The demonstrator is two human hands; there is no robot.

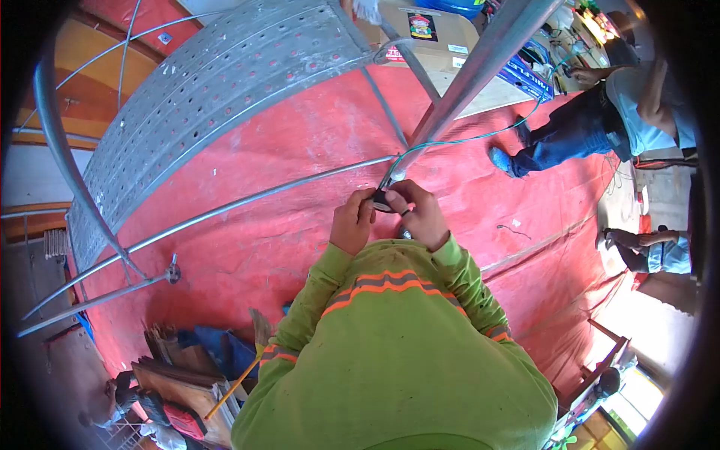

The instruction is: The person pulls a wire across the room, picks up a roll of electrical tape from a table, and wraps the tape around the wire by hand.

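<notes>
"Grey steel, far left: perforated deck [217, 97] over red tarp [292, 131]. Why there?"

"For standing on, I'd judge. Rightward, a long tube [232, 212] slants toward me, brace-like."

"Your hands?"

"My left hand [352, 221] pinches one side of a small black piece [384, 201], held before my chest. My right hand [422, 216] grips the other side, thumb over it. Held from both sides to steady it, I think. Can't tell what it is; fingers cover much of it."

"And the green wire [450, 142]?"

"Runs from near the piece, past the thick steel pole [474, 76], away to the right. Whether it joins the piece is hidden."

"Room to move?"

"Left: tight, deck edge and tubes. Lower left, stacked boards [184, 394] beside a broom [260, 328]. Ahead: pole just beyond my hands, cardboard box [450, 31] farther off. Right: broad stretch of tarp, then a co-worker in blue jeans [574, 127], well apart. Wire crosses that gap; could snag."
</notes>
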